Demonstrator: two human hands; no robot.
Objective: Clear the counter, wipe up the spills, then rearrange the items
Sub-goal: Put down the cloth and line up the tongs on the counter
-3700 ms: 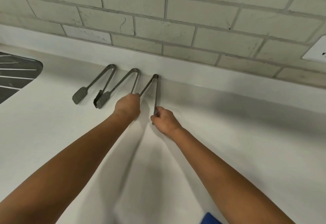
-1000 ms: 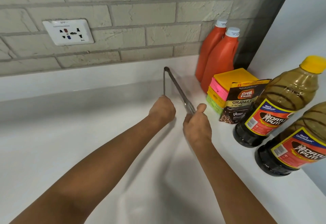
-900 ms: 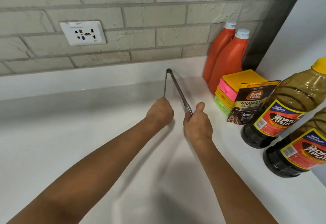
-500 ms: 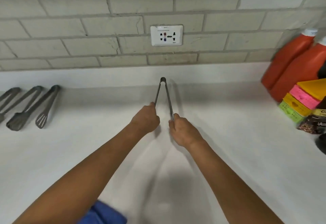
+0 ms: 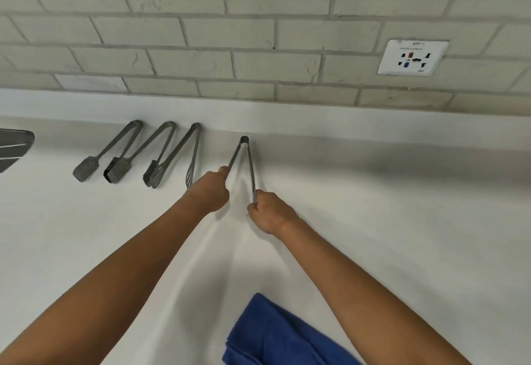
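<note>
1. While both your arms reach forward over the white desk [image 5: 402, 221], your left hand [image 5: 211, 190] and right hand [image 5: 270, 212] each close their grip round one leg of the same metal tongs [image 5: 246, 160].
2. Your left grip is a curled fist on the left leg, knuckles up, wrist straight.
3. Your right grip is curled round the lower end of the right leg, a little nearer you than the left.
4. These tongs point away from you, legs spread, hinge end near the backsplash.
5. Three more tongs [image 5: 161, 154] lie side by side on the desk to the left, just beside your left hand.
6. A blue cloth [image 5: 273, 336] lies on the desk between your forearms, close to you.
7. A wall socket [image 5: 412, 57] sits on the tiles up right.
</note>
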